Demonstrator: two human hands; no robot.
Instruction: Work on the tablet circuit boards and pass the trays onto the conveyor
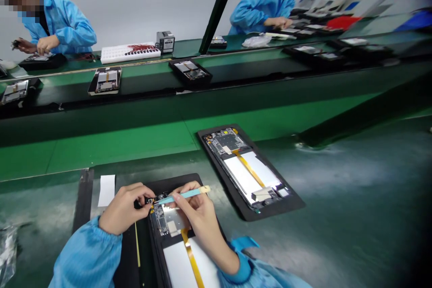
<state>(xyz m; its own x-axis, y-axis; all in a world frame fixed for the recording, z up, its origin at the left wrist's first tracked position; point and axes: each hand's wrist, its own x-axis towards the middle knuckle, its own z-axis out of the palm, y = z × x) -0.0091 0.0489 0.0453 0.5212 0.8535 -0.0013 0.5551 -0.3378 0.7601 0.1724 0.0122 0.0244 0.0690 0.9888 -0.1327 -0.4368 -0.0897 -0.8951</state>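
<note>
Where left hand (pixel 123 209) and right hand (pixel 199 220) meet, the circuit board (pixel 160 221) is half-hidden

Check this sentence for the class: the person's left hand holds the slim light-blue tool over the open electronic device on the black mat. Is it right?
No: the slim light-blue tool is in the right hand, not the left hand, as the head view shows. The rest stands: it is over the open electronic device on the black mat.
</note>
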